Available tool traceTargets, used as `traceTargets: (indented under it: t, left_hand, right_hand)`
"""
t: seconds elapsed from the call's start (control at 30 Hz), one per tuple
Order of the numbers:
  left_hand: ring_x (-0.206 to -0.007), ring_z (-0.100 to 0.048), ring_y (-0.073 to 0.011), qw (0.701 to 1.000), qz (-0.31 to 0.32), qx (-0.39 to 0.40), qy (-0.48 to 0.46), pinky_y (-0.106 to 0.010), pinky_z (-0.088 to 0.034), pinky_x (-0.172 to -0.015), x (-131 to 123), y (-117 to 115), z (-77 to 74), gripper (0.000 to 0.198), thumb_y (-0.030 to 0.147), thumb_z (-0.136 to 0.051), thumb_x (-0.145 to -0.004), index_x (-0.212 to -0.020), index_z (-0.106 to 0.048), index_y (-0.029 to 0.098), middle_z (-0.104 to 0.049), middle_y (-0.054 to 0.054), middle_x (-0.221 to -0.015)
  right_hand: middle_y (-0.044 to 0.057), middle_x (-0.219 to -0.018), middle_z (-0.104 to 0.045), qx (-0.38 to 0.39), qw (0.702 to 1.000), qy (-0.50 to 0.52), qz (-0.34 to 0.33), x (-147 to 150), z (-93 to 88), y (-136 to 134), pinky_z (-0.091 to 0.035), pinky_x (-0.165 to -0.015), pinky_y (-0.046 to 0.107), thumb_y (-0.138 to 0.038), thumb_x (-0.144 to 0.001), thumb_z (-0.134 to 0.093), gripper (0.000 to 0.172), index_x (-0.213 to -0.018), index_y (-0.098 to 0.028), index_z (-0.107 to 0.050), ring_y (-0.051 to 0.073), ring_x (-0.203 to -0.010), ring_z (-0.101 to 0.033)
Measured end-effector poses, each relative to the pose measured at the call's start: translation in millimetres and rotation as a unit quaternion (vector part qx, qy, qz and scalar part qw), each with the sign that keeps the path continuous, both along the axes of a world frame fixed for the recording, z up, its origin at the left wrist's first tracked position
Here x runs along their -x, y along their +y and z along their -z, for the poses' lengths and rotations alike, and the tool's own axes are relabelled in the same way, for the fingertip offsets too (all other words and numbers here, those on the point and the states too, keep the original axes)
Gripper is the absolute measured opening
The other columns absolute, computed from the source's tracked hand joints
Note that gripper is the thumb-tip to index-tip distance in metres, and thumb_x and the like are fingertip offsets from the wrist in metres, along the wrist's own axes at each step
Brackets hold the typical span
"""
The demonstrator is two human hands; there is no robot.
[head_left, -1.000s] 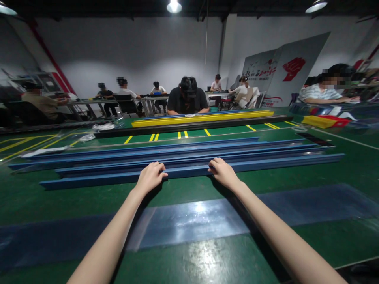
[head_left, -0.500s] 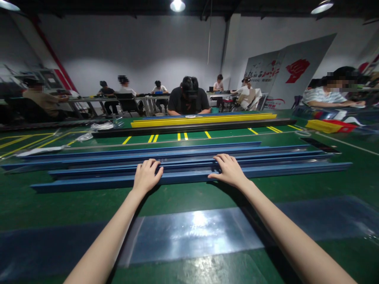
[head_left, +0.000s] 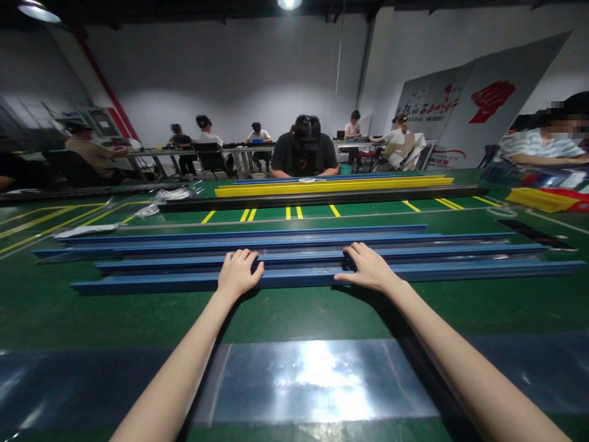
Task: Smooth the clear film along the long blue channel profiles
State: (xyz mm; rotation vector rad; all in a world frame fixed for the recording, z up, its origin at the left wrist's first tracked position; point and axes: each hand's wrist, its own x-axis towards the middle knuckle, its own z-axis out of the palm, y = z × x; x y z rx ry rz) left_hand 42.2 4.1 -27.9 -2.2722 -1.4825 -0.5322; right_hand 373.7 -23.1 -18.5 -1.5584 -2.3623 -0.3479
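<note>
Long blue profiles (head_left: 161,283) lie side by side, left to right, across the green table (head_left: 294,313). The left hand (head_left: 239,270) rests on the nearest ones left of centre: thumb at the near edge, fingers spread towards the far side. The right hand (head_left: 370,267) is placed likewise, right of centre. Whether either hand clasps a profile or only rests on it cannot be told. A glossy transparent sheet (head_left: 257,380) lies on the near side, beneath the forearms. On the far side, a black profile (head_left: 322,198) and a yellow profile (head_left: 331,186) lie before a seated co-worker (head_left: 285,158) in a dark shirt
</note>
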Motion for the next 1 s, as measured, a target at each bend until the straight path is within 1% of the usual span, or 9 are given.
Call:
traceTargets:
  t: [0.13,0.33,0.5,0.87,1.0]
  left_hand:
    - [-0.087,-0.054,-0.0228,1.0,0.006,-0.006,-0.005,-0.036,-0.037,-0.077,0.7,1.8,1.4,0.031,0.033,-0.038,-0.081,-0.095,-0.06,0.016,-0.063,-0.008,-0.092]
    - [-0.087,-0.053,-0.0227,1.0,0.003,-0.004,-0.007,-0.035,-0.038,-0.076,0.3,8.0,1.9,0.031,0.031,-0.039,-0.08,-0.095,-0.06,0.016,-0.062,-0.009,-0.092]
    - [-0.087,-0.053,-0.0228,1.0,-0.009,0.01,0.001,-0.035,-0.038,-0.077,1.4,16.8,0.6,0.031,0.029,-0.038,-0.079,-0.095,-0.06,0.016,-0.063,-0.008,-0.093]
    - [-0.088,-0.053,-0.0217,0.999,-0.017,0.034,0.012,-0.035,-0.037,-0.081,6.4,38.7,-0.4,0.03,0.03,-0.036,-0.08,-0.097,-0.059,0.018,-0.062,-0.007,-0.092]
    - [-0.087,-0.053,-0.0219,0.999,-0.023,0.041,0.017,-0.035,-0.037,-0.08,6.5,45.3,-1.4,0.031,0.03,-0.036,-0.081,-0.097,-0.059,0.017,-0.061,-0.008,-0.091]
  right_hand:
    - [0.012,-0.094,-0.056,-0.014,1.0,-0.016,-0.011,-1.6,2.3,4.9,-0.039,-0.076,0.036,-0.072,-0.068,-0.04,0.063,-0.095,-0.017,-0.054,0.026,-0.088,-0.05]
    - [0.014,-0.091,-0.056,-0.029,0.999,-0.034,-0.008,-1.1,5.0,14.4,-0.038,-0.073,0.036,-0.073,-0.07,-0.035,0.065,-0.093,-0.014,-0.054,0.027,-0.086,-0.049]
    - [0.014,-0.091,-0.056,-0.022,0.999,-0.043,-0.007,1.4,4.0,22.9,-0.038,-0.072,0.036,-0.074,-0.069,-0.033,0.067,-0.092,-0.014,-0.054,0.026,-0.085,-0.05]
    - [0.013,-0.09,-0.056,-0.031,0.999,-0.026,-0.008,6.8,8.6,41.7,-0.037,-0.072,0.036,-0.073,-0.069,-0.036,0.064,-0.092,-0.016,-0.054,0.027,-0.085,-0.049]
    - [0.013,-0.09,-0.056,-0.033,0.999,-0.027,-0.008,7.1,9.6,50.0,-0.037,-0.073,0.037,-0.073,-0.069,-0.036,0.064,-0.093,-0.016,-0.054,0.027,-0.086,-0.049]
